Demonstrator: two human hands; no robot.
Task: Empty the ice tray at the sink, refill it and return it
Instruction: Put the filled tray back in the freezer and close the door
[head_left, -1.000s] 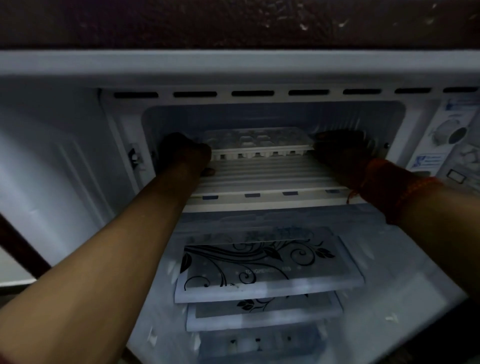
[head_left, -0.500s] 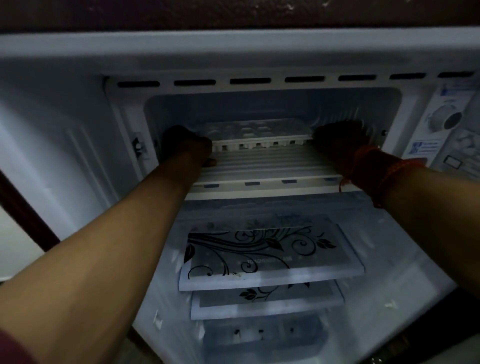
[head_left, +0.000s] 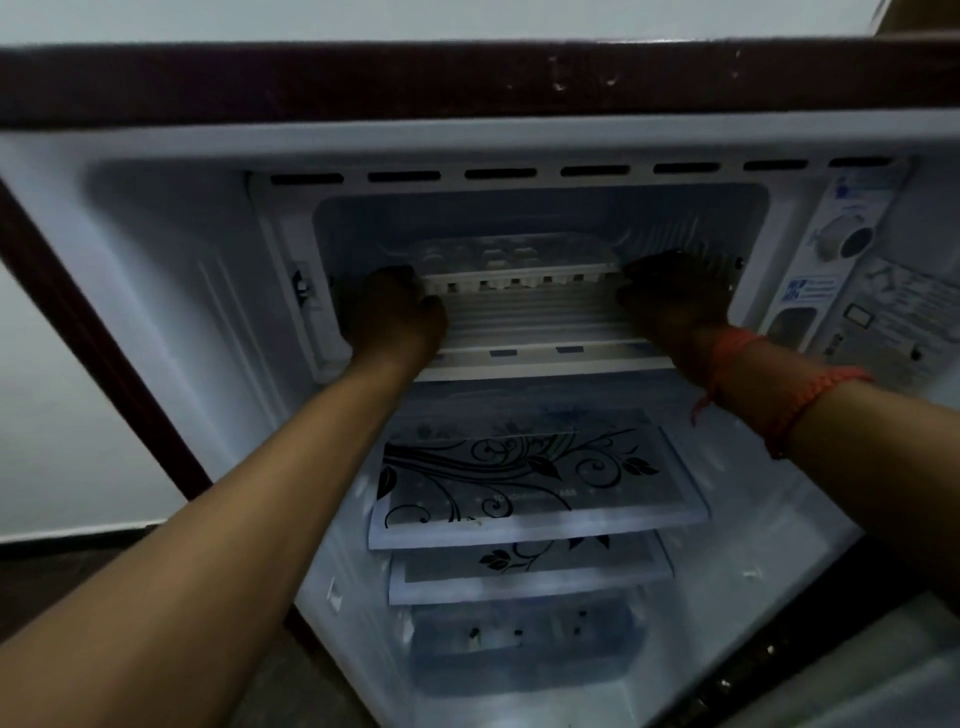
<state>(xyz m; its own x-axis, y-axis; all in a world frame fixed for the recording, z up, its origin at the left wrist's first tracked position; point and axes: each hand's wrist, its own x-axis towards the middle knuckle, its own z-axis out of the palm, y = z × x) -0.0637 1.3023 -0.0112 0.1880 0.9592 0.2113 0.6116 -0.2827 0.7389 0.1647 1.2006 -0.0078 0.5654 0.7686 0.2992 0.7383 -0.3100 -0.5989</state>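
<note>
Ice tray (head_left: 519, 262) is sitting on the ribbed shelf (head_left: 530, 322) inside the freezer compartment (head_left: 363, 223). Left hand (head_left: 395, 306) and right hand (head_left: 672, 296) are reaching in, each meeting one end of the tray. Fingers are lying in shadow, so I cannot tell whether they are gripping.

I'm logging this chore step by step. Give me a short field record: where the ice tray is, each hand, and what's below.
ice tray: on the ribbed floor of the freezer compartment
left hand: at the tray's left end, grip too dark to tell
right hand: at the tray's right end, grip unclear
below: two floral-print shelves
</note>
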